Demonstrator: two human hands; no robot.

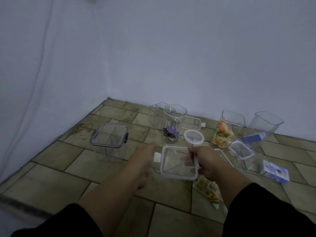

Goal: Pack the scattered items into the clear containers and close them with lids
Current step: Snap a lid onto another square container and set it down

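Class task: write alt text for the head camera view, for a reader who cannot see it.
A person's right hand grips a square clear lid above a tiled floor, the blurred left hand reaching forward. Nearby are a closed container, a jar of binder clips and a snack bag.

Both forearms reached forward and down, bare below dark sleeves (59,219). Left hand (147,155) stretched ahead, fingers roughly straight, blurred, holding nothing. Right hand (205,162) curled, thumb on top, pinching the right edge of a square lid (176,159).
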